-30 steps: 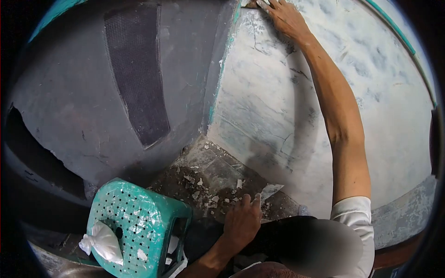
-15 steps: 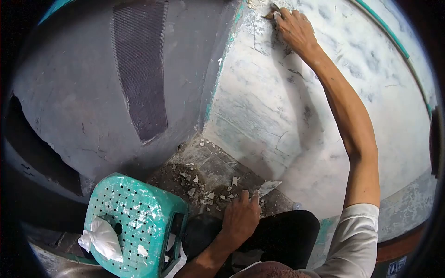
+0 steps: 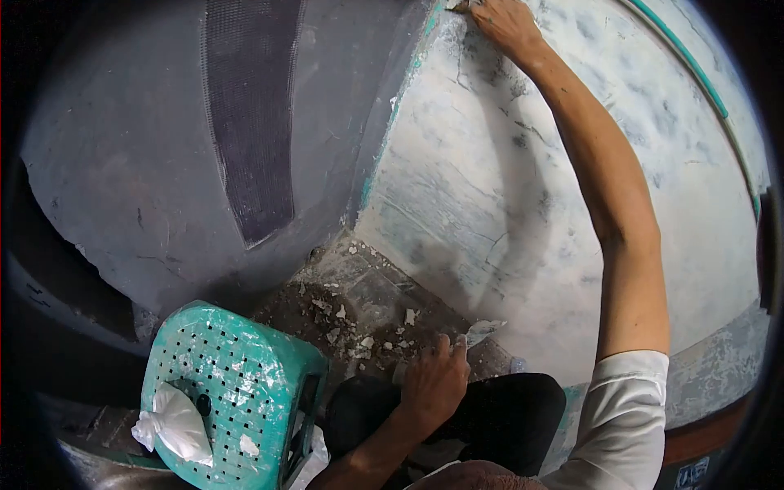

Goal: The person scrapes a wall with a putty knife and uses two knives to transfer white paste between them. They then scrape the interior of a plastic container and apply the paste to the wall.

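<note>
My right hand (image 3: 505,26) reaches far up the white, patchy wall (image 3: 596,212). Its fingers are closed on a scraper (image 3: 459,6), whose tip is at the wall close to the corner edge; most of the tool is cut off or hidden. Low down, over my knee, my left hand (image 3: 437,380) is closed around a putty knife. The pale, plaster-smeared blade (image 3: 483,331) of that putty knife points up and right, near the foot of the wall, and its handle is hidden in my fingers.
A green plastic stool (image 3: 245,359), splashed with white, stands at lower left with a knotted white plastic bag (image 3: 175,425) on it. Plaster flakes (image 3: 359,331) litter the floor in the corner. A grey wall (image 3: 139,163) with a dark mesh strip (image 3: 251,122) rises on the left.
My right hand has moved up and left along the wall with the scraper, nearer the corner edge. My left hand has shifted slightly right with the putty knife. The view has tilted a little.
</note>
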`<state>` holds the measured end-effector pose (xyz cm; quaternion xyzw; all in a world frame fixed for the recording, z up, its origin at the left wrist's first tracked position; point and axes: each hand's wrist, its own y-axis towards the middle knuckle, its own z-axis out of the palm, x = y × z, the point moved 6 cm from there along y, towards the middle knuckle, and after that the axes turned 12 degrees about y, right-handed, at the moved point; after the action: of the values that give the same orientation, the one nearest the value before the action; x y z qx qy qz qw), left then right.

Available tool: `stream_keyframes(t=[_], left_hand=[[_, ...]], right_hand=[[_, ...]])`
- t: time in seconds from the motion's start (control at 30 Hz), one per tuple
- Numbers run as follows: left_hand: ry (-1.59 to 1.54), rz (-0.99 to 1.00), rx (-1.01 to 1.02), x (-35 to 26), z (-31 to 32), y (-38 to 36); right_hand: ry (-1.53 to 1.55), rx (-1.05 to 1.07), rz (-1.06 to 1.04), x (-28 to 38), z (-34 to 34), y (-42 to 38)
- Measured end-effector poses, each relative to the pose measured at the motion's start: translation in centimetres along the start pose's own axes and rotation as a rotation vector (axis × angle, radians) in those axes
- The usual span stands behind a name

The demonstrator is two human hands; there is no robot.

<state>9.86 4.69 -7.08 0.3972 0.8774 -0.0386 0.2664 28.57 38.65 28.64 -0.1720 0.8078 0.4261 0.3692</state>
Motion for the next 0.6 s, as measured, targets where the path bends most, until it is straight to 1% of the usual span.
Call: stream_keyframes(t=[0.07,0.1,0.17,0.2,0.27,0.3,0.37,0.4,0.5,0.57,0.6], left_hand=[[-0.018,-0.007,-0.043,0.1,0.0,0.2],[-0.024,-0.007,-0.037,0.0,-0.1,0.0],[-0.015,-0.015,-0.018,0.0,-0.7,0.1],[-0.021,-0.011,-0.018,-0.2,-0.9,-0.1],[-0.026,-0.028,0.004,0.0,-1.3,-0.4],[-0.029,-0.031,-0.004,0.2,-1.5,-0.5],[-0.041,-0.013,0.003,0.2,-1.6,-0.7],[-0.041,-0.011,-0.002,0.3,-1.6,-0.8],[-0.061,-0.016,-0.035,0.3,-1.4,-0.9],[-0.051,0.003,-0.063,0.1,-1.4,-0.8],[-0.048,0.0,-0.061,0.0,-1.3,-0.7]], right_hand=[[-0.078,0.109,0.028,0.1,0.1,0.6],[-0.076,0.117,0.026,0.1,-0.6,0.2],[-0.147,0.309,0.064,-0.2,-1.7,-0.2],[-0.152,0.314,0.06,-0.1,-2.6,-0.5],[-0.048,0.326,0.089,0.3,-4.3,-0.5],[-0.051,0.321,0.082,0.5,-4.8,-0.4],[0.013,0.181,-0.03,1.2,-6.5,-0.2],[0.009,0.178,-0.031,1.0,-6.3,0.1],[-0.007,0.117,-0.023,0.8,-3.9,1.4],[0.044,-0.043,-0.02,0.9,-3.0,2.5],[0.048,-0.044,-0.017,0.9,-2.2,2.7]])
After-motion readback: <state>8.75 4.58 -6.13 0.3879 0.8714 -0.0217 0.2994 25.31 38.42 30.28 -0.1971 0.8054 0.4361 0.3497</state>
